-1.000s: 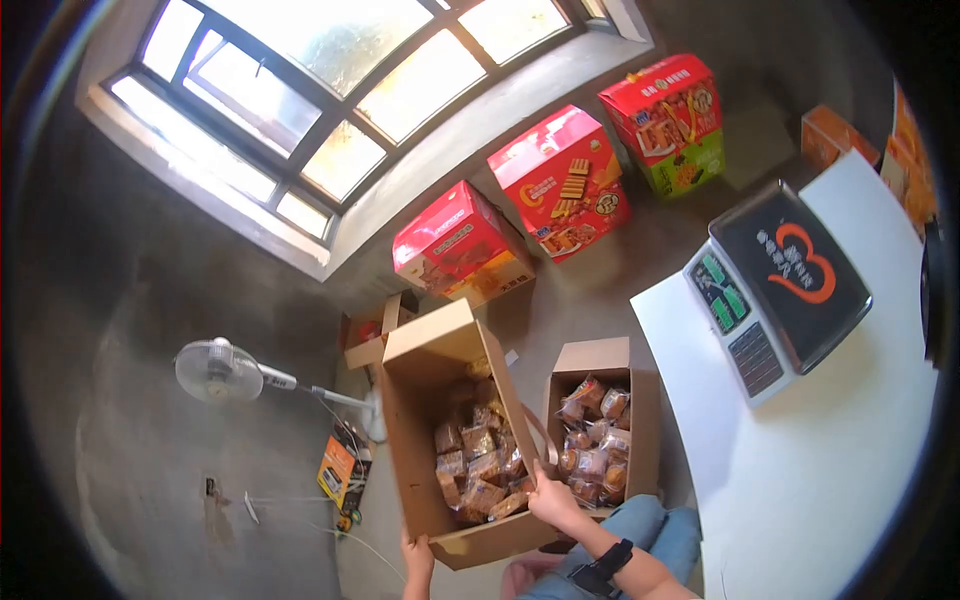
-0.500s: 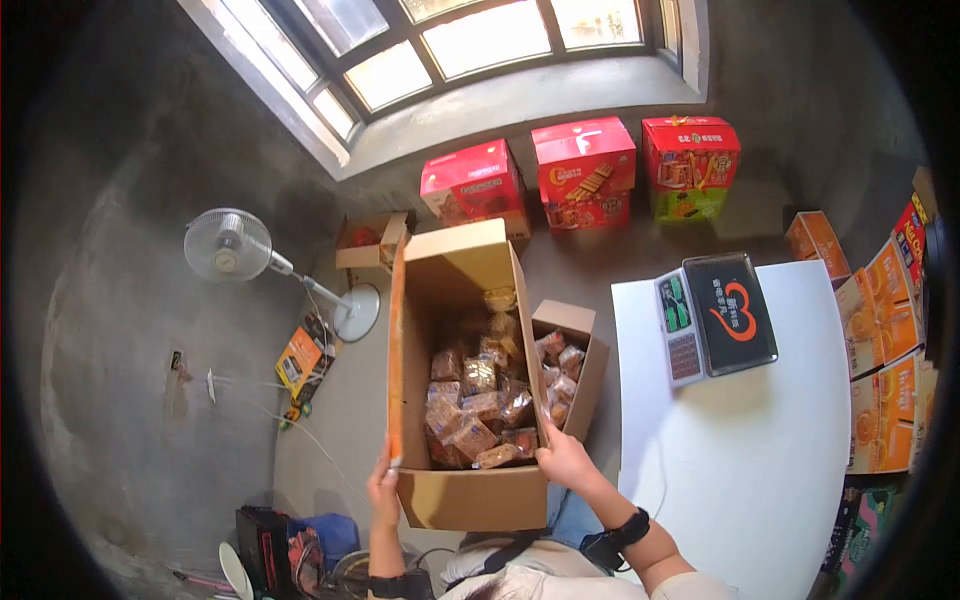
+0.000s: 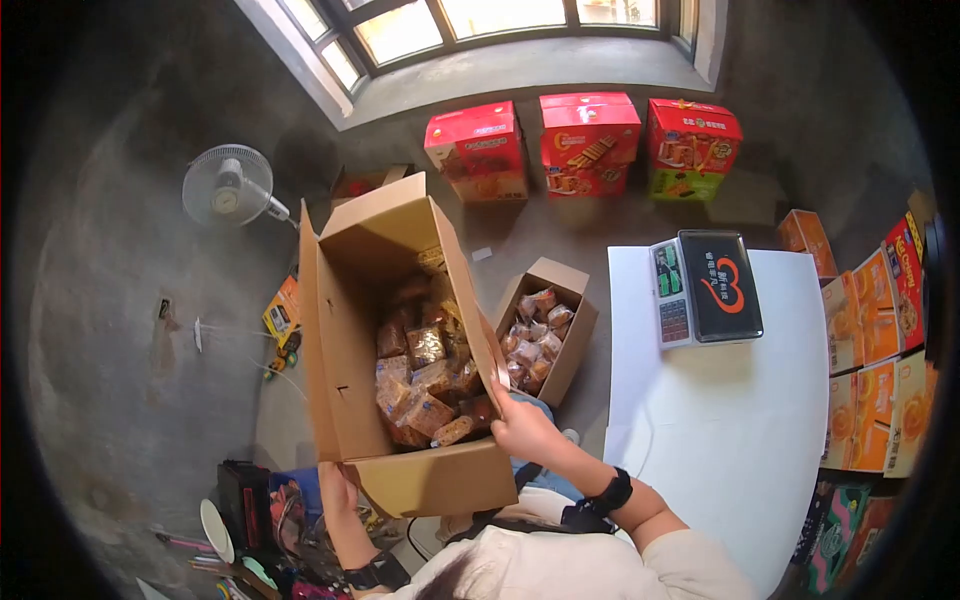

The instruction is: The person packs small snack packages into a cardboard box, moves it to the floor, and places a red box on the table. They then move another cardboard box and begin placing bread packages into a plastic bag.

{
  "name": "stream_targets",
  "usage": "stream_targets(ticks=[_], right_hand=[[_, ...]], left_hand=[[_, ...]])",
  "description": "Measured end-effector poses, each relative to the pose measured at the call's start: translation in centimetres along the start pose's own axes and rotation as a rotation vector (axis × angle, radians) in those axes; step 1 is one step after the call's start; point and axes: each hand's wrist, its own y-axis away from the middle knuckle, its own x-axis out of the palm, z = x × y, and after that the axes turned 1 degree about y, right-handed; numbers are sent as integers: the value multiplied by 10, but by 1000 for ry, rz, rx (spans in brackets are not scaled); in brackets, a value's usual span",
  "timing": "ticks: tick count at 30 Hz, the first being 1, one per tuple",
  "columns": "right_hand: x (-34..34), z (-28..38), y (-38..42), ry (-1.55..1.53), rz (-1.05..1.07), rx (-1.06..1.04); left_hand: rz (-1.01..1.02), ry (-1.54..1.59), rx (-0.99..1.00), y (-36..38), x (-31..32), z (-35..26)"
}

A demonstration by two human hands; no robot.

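A large open cardboard box [image 3: 430, 487] is held up in front of my body, tilted to the left. Inside it lie several clear-wrapped snack packs [image 3: 427, 346]. My right hand [image 3: 520, 425] grips the box's right side near the front corner, fingers wrapped on the flap edge. At the lower left corner is my left hand [image 3: 338, 482], its fingers hidden behind or under the box. On the floor to the right of the big box stands a smaller open box [image 3: 573, 345], also holding wrapped packs [image 3: 535, 340].
A white table [image 3: 715, 430] with a scale [image 3: 720, 287] stands at right. Red cartons [image 3: 590, 145] line the wall below the window. A fan [image 3: 228, 188] is at left, and orange cartons [image 3: 860, 320] are stacked far right.
The large box has moved left and turned, with both hands moving along with it. More of the smaller box now shows. The camera view has shifted too.
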Motion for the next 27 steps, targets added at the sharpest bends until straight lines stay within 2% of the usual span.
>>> stream_targets(ticks=[4,6,13,16,20,23,25,27], right_hand=[[9,15,-23,42,72,-8],[25,16,-39,48,75,-43],[62,42,-99,62,210,-147],[66,57,-130,-13,336,-70],[85,76,-189,29,363,-110],[100,90,-236,66,394,-111],[98,117,-263,-9,477,-41],[110,131,-289,4,483,-32]], left_hand=[[-67,-32,118,7,14,-11],[-136,-153,162,8,6,-17],[-322,-92,226,-10,-21,-33],[-321,-107,252,-31,-30,-39],[-388,-195,261,-77,-44,-49],[-438,-194,207,-112,-60,-43],[-547,-221,167,-136,-73,-47],[-528,-209,159,-158,-88,-57]])
